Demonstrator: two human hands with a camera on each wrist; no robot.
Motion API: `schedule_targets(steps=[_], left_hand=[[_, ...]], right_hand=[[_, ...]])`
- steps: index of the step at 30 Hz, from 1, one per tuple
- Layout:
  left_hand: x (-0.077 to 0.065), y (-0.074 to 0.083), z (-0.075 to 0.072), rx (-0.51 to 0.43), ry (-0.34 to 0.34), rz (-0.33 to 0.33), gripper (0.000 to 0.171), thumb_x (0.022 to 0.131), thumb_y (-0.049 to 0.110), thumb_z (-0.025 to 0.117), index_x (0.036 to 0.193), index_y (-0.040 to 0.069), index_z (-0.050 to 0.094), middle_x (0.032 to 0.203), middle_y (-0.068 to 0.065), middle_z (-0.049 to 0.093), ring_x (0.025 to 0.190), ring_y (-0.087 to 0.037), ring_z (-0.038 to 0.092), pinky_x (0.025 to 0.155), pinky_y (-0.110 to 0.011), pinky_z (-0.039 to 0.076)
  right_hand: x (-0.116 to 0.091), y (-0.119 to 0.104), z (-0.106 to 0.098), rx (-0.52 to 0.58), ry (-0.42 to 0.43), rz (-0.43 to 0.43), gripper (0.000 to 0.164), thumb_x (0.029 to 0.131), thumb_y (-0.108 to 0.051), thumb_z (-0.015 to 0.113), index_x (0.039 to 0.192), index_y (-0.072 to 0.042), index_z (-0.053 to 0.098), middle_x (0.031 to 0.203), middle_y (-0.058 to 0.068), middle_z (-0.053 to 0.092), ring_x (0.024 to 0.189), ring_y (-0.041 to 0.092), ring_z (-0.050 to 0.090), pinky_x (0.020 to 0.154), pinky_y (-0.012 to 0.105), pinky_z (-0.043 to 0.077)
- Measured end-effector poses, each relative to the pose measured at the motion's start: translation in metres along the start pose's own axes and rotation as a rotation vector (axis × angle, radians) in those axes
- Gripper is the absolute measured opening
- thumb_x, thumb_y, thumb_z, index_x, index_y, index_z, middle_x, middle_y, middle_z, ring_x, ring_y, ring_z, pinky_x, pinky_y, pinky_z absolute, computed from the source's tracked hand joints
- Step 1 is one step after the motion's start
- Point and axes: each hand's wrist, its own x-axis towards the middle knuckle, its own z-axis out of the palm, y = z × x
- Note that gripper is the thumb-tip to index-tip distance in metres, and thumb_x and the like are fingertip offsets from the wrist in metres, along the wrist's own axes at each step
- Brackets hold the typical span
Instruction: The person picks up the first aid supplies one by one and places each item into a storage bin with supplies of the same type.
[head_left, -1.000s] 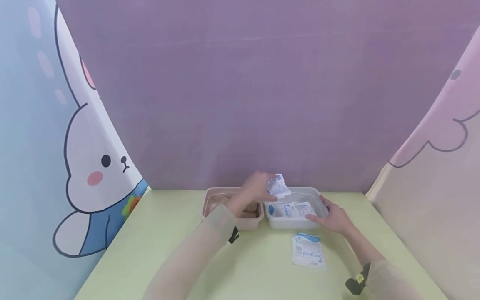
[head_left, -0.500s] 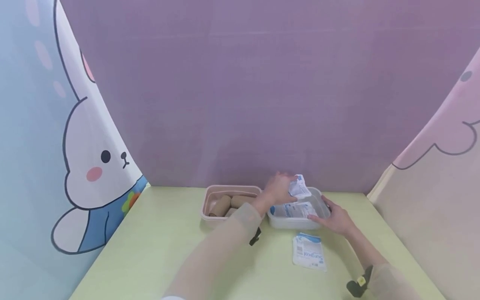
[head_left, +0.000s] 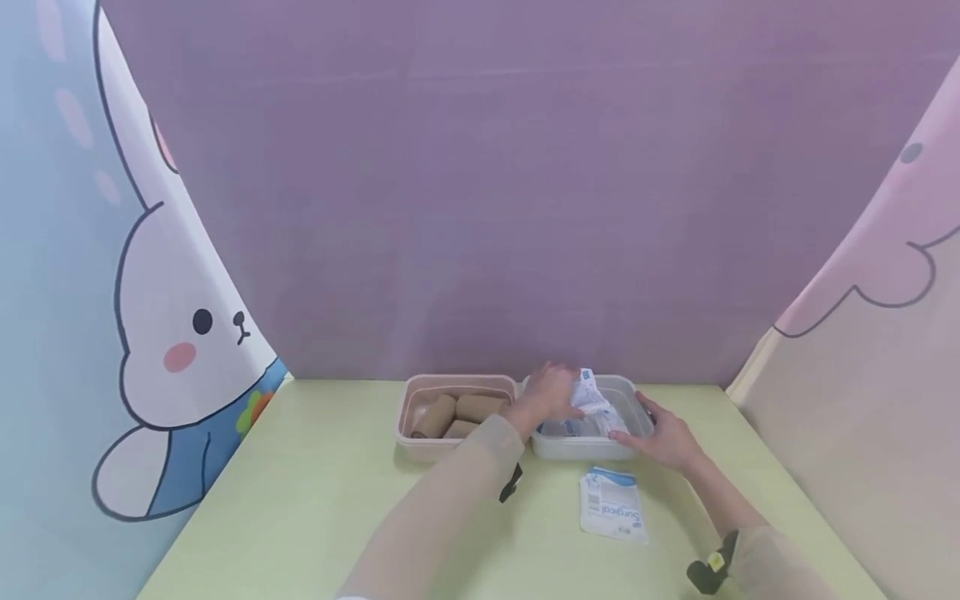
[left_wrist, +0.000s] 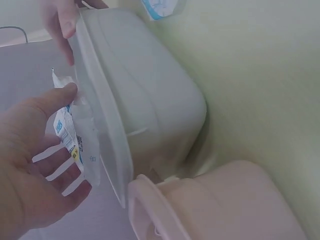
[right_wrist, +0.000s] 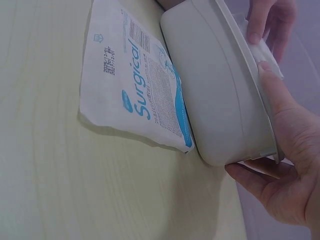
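My left hand [head_left: 551, 393] pinches a white-and-blue packet [head_left: 591, 392] over the translucent plastic box [head_left: 585, 450]. In the left wrist view, the thumb [left_wrist: 65, 95] lies across that packet's edge, and the other fingers are behind it. My right hand [head_left: 671, 437] grips the box's right end, thumb over the rim and fingers outside, as the right wrist view shows. Inside the box lie more packets of the same sort, partly hidden by the left hand. One flat packet printed "Surgical" [head_left: 612, 506] lies on the table just in front of the box.
A pink plastic box [head_left: 427, 450] with several brown rolls [head_left: 480, 407] stands close on the left of the translucent box. Both are near the back of the pale green table [head_left: 315, 500], before a purple wall [head_left: 480, 208]. Printed side panels [head_left: 180, 317] flank the table.
My left hand has moved right from between the boxes, then lowered with the packet into the translucent box's opening. The right hand keeps its grip on that box.
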Motion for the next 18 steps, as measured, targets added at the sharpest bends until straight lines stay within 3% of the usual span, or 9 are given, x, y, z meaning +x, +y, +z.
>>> schedule_targets(steps=[5,8,14,18], left_hand=[[-0.001,-0.002,0.006,-0.040,-0.007,-0.001,0.085,0.088,0.047,0.086,0.161,0.023,0.048,0.161,0.000,0.055,0.150,-0.028,0.049,0.122,-0.046,0.045],[-0.003,-0.003,0.004,-0.075,0.010,0.005,0.085,0.090,0.048,0.084,0.162,0.023,0.045,0.166,-0.002,0.049,0.156,-0.028,0.042,0.127,-0.046,0.039],[-0.005,-0.002,-0.008,-0.039,0.078,0.077,0.083,0.094,0.057,0.076,0.160,0.017,0.048,0.165,-0.003,0.051,0.158,-0.022,0.041,0.135,-0.042,0.025],[-0.008,0.002,-0.017,-0.013,0.100,0.100,0.085,0.094,0.062,0.073,0.162,0.019,0.045,0.167,0.001,0.049,0.158,-0.019,0.040,0.135,-0.039,0.024]], right_hand=[[-0.002,-0.003,0.000,-0.016,0.004,-0.002,0.112,0.086,-0.057,0.084,0.160,0.010,0.035,0.146,0.040,0.056,0.127,0.052,0.064,0.097,0.060,0.058],[-0.003,-0.005,0.000,-0.025,0.003,-0.009,0.112,0.086,-0.058,0.084,0.160,0.010,0.035,0.148,0.040,0.055,0.128,0.054,0.063,0.099,0.062,0.057],[-0.001,-0.004,-0.002,-0.027,0.005,-0.015,0.110,0.087,-0.058,0.083,0.160,0.010,0.035,0.147,0.040,0.056,0.126,0.053,0.065,0.097,0.061,0.058],[0.000,-0.001,-0.002,-0.033,0.000,-0.014,0.112,0.087,-0.059,0.082,0.160,0.011,0.034,0.147,0.041,0.055,0.126,0.054,0.064,0.097,0.061,0.058]])
